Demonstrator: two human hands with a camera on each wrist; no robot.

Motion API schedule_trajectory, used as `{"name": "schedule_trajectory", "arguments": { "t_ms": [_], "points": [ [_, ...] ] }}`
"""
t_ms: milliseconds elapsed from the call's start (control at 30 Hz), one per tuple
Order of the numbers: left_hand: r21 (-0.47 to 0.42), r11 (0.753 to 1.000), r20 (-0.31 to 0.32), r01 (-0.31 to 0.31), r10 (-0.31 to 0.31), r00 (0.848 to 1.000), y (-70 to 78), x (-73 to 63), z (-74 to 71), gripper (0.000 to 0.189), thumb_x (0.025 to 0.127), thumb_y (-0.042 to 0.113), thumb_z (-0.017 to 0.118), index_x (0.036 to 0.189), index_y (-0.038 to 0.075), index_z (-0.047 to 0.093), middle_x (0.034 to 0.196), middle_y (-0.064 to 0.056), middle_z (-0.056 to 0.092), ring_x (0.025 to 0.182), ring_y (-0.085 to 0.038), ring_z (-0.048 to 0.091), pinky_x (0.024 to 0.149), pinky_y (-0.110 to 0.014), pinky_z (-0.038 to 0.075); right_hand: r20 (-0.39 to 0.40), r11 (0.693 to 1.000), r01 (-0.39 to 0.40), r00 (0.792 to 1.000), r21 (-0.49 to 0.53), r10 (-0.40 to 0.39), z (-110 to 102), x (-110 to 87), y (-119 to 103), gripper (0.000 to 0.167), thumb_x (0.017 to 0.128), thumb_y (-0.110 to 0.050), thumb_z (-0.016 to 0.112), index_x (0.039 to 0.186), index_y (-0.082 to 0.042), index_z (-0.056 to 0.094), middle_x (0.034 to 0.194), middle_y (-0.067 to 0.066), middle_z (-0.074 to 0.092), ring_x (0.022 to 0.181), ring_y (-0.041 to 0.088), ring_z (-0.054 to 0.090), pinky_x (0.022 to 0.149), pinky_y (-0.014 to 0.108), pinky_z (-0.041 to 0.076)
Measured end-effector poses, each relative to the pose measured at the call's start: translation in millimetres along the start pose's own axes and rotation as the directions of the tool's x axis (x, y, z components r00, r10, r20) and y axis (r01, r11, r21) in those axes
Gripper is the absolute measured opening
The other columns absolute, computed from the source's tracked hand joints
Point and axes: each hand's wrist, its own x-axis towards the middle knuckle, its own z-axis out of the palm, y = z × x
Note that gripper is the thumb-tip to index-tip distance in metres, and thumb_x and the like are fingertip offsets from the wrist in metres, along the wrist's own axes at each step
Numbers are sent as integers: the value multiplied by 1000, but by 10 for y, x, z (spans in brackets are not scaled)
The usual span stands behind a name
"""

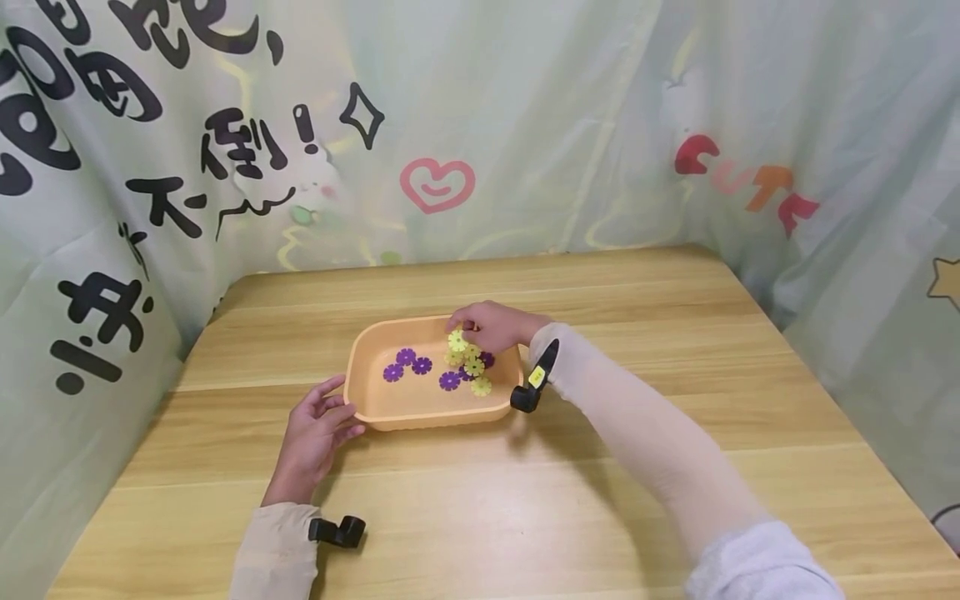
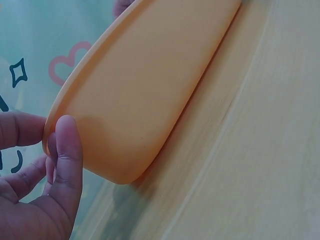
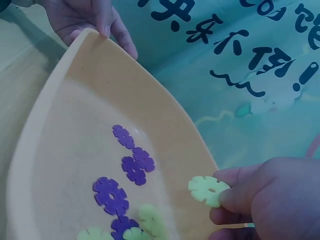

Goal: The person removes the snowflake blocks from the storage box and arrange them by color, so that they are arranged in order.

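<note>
An orange plastic tray [image 1: 435, 421] stands on the table. My left hand [image 1: 311, 433] pinches its rim at the left end; in the left wrist view the thumb [image 2: 69, 140] lies against the outer wall. Over the tray's right half, my right hand [image 1: 495, 326] holds a yellow snowflake disc [image 3: 202, 190] between thumb and fingertips. Below that hand lie several more yellow discs [image 1: 482, 386], mixed with purple discs [image 1: 449, 381]. Another small group of purple snowflake discs [image 3: 134, 170] rests left of these on the tray floor. My right hand partly hides the tray's far right corner.
The wooden table [image 1: 600, 517] extends around the tray on all sides. A printed curtain [image 1: 540, 125] hangs behind the table and along its sides. Black camera mounts [image 1: 337, 532] are strapped to both wrists.
</note>
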Motion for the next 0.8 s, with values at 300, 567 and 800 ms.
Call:
{"name": "schedule_trajectory", "arguments": {
  "t_ms": [300,567,800],
  "points": [
    [10,1000,-4,8,-8,1000,5,-6,20,54,93,-9,53,143,5,37,99,-4,43,71,-10,59,69,-23,61,-88,1000,-5,996,9,6,-130,-206,63,28,94,-3,52,121,1,59,91,9,62,79,20,57,73,31,52],
    [-4,1000,-7,6,-6,1000,5,1,-5,54,94,-10,52,143,5,37,98,-3,43,71,-10,60,69,-23,61,-158,999,-29,987,45,36,-221,-357,157,32,94,-3,48,125,-1,57,86,9,58,71,19,52,64,31,48],
    [3,1000,3,-1,1,1000,11,20,-7,54,94,-9,52,144,4,36,99,-4,43,71,-11,59,69,-23,61,-189,986,-79,976,145,105,-200,-498,297,38,96,-3,40,130,0,56,80,14,58,63,18,52,56,28,46]
  ]
}}
